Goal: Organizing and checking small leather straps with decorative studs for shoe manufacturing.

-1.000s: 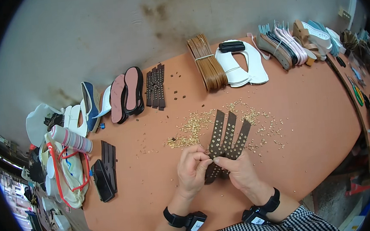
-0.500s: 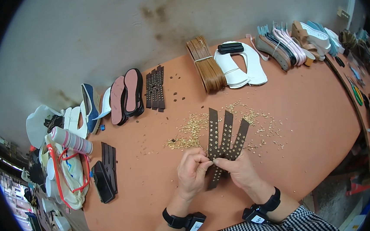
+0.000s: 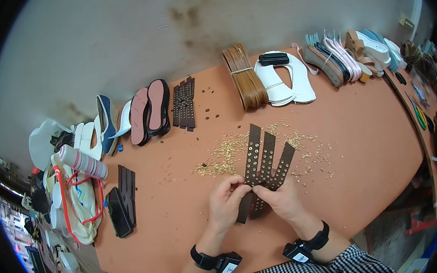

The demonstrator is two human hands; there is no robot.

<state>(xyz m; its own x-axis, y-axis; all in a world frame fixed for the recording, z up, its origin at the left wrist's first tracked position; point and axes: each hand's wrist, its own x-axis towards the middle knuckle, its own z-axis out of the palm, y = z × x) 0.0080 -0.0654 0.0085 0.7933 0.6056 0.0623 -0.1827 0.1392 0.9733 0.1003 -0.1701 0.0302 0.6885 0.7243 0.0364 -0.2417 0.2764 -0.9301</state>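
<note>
Between my hands is a dark brown strap piece [image 3: 267, 156], a shoe upper by its look, whose strips fan out upward and carry rows of gold studs. My left hand [image 3: 225, 201] pinches the left strip at its edge with thumb and fingertips. From the other side my right hand [image 3: 283, 199] grips the piece, its thumb on top and its fingers hidden behind. The two thumbs almost meet. Below them, the strips' lower ends stick out. Small gold studs [image 3: 224, 159] lie scattered on the orange-brown table [image 3: 185, 241] just beyond my hands.
More studded straps [image 3: 183, 104] lie at the back, beside pink-topped soles [image 3: 158, 102]. Farther right are a brown strip bundle [image 3: 246, 78], white shoe-shaped sheets [image 3: 302, 81] and wedge soles [image 3: 325, 64]. Plain dark strips [image 3: 127, 187] and a black case [image 3: 117, 211] sit at left.
The left strip has tilted: its top leans further right and its lower end has swung out to the left. Both hands keep hold of the strap piece in nearly the same place.
</note>
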